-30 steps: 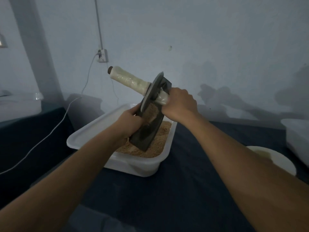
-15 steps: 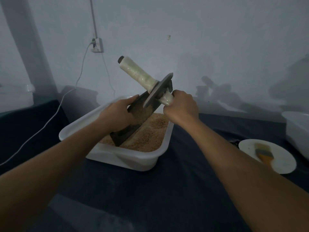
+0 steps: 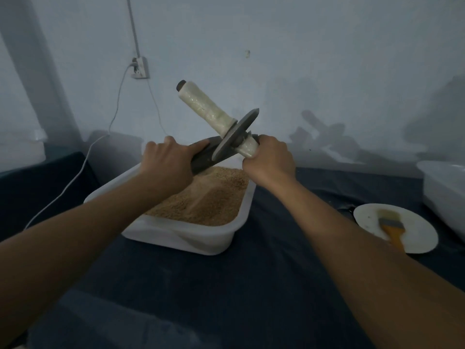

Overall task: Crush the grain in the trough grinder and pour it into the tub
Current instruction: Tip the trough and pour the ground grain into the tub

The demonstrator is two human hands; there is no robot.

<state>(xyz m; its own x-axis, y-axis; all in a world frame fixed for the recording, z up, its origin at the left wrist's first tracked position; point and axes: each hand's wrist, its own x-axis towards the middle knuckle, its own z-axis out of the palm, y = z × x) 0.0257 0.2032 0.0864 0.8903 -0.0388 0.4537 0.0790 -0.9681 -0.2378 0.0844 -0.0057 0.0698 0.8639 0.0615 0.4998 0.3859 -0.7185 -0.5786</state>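
Head-worn camera looks forward and down, close over the tub (image 3: 206,238).

My left fingers (image 3: 173,144) cover the trough's (image 3: 201,157) near end. Right of my fingers, a box (image 3: 445,190) is cut by the edge.

Matt dark metal trough (image 3: 201,157); smooth white plastic tub (image 3: 201,238); dark cloth (image 3: 251,285).

Two bare forearms — no sleeves; left hand (image 3: 164,162), right hand (image 3: 270,161) ungloved.
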